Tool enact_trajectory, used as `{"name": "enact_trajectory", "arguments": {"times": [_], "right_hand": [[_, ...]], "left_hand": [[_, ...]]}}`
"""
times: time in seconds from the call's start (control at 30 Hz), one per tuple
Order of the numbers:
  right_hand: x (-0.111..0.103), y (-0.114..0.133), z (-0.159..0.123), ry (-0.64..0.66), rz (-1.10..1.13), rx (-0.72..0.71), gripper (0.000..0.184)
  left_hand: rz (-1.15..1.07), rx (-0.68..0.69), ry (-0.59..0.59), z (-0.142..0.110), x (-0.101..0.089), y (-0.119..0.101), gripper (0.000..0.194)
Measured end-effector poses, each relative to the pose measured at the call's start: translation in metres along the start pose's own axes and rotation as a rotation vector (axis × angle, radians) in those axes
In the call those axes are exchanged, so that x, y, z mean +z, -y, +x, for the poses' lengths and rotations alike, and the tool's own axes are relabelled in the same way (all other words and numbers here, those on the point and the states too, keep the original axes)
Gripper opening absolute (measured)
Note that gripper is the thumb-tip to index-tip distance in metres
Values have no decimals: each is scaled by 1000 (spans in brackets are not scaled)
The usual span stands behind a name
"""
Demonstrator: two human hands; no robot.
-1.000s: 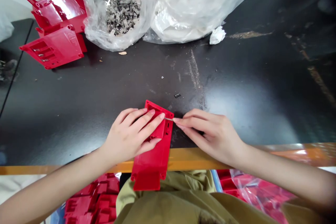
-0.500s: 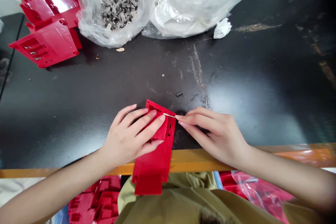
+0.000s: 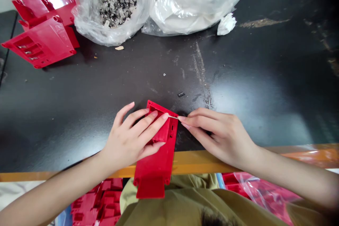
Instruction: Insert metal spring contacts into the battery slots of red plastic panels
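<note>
While the left hand (image 3: 131, 139) is spreading over a red plastic housing (image 3: 156, 155), the right hand (image 3: 219, 134) is pinching what appears to be a thin metal pin (image 3: 173, 117) beside its edge.

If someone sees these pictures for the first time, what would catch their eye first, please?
The bright red moulded plastic housing stands out first, at the near edge of the dark scratched table, under the left hand, while the right hand holds a thin metal pin at its side. At the top, a clear plastic bag of small silver metal clips lies beside more red housings.
</note>
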State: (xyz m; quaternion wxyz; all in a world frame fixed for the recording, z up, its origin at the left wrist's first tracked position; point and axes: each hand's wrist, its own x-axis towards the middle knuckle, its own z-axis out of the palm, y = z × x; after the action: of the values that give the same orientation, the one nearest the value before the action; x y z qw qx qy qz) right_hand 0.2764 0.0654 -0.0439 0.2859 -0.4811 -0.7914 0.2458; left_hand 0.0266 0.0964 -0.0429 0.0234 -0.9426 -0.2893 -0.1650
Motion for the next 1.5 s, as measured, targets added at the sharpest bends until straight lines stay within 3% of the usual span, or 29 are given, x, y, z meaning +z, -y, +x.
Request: {"name": "enact_trajectory", "arguments": {"times": [0.33, 0.67, 0.93, 1.07, 1.27, 1.37, 1.5], "right_hand": [[-3, -1, 1, -2, -172, -94, 23], [-12, -11, 4, 18, -410, -312, 12], [-16, -9, 11, 124, -354, -262, 16], [-17, -4, 13, 160, -301, -179, 20], [-24, -3, 6, 83, 193, 156, 12], [-24, -4, 7, 160, 427, 357, 23], [-20, -2, 17, 256, 582, 511, 38]], "left_hand": [[-18, -5, -48, 1, 3, 0, 46], [25, 18, -29, 0, 0, 0, 48], [12, 8, -37, 0, 1, 0, 51], [-18, -2, -79, -2, 3, 1, 50], [-81, -13, -175, -3, 6, 4, 44], [-72, -6, -180, -3, 7, 4, 43], [-61, -5, -163, -4, 7, 3, 46]]}}
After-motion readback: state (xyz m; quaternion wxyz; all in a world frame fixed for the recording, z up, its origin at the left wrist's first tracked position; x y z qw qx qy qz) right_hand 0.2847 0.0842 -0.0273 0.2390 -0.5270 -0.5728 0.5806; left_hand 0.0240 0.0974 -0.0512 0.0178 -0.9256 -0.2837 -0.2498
